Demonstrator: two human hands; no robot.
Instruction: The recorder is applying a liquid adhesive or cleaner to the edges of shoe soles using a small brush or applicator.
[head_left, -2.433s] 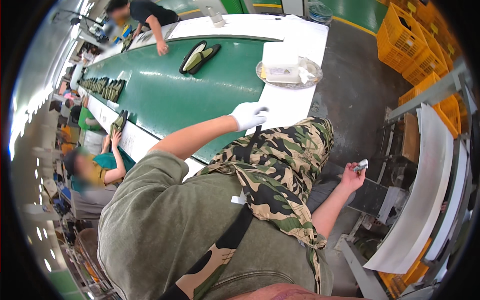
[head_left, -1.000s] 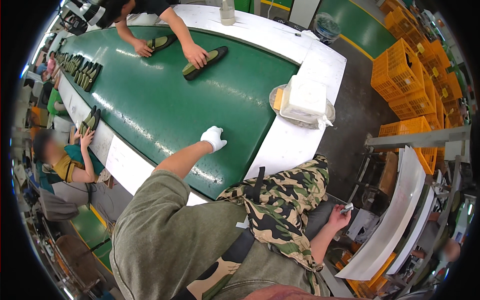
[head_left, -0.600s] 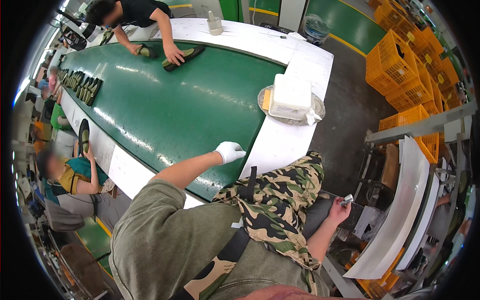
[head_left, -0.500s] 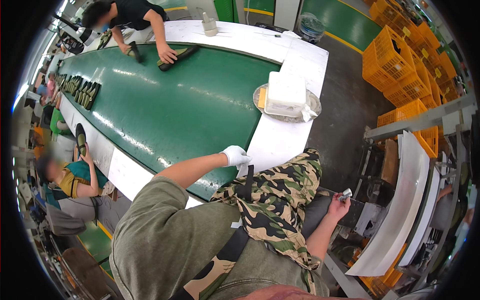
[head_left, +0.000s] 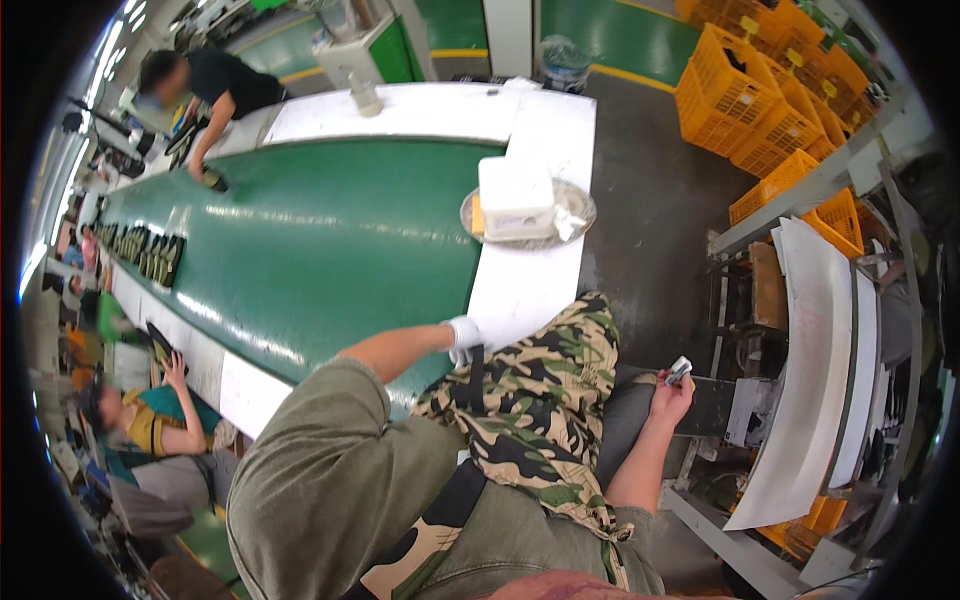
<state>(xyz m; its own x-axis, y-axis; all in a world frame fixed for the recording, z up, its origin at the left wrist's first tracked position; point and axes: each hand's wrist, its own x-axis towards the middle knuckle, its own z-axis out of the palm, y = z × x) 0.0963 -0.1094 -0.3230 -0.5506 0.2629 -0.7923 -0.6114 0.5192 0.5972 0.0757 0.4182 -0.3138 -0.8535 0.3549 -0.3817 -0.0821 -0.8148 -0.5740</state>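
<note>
My left hand (head_left: 463,336), in a white glove, rests by the near corner of the white table edge, against the strap of my camouflage apron (head_left: 545,385). Its fingers are mostly hidden. Off to the right, over my dark trouser leg, my bare right hand (head_left: 671,392) is closed around a small silvery metal piece (head_left: 679,369) whose kind I cannot make out. Ahead of my left hand lies the green conveyor belt (head_left: 330,240), with a row of dark and olive shoes (head_left: 160,258) toward its far left.
A white box (head_left: 515,200) sits on a round tray (head_left: 575,232) at the table corner. One co-worker (head_left: 235,85) handles a shoe (head_left: 214,180) across the belt; another (head_left: 160,420) holds a shoe at left. Orange crates (head_left: 725,85) and curved white sheets (head_left: 790,390) stand at right.
My view has shifted, and the scene sits differently. My left hand has drawn in toward the apron. The co-worker across has moved left; the longer shoe by their hand is gone from the belt.
</note>
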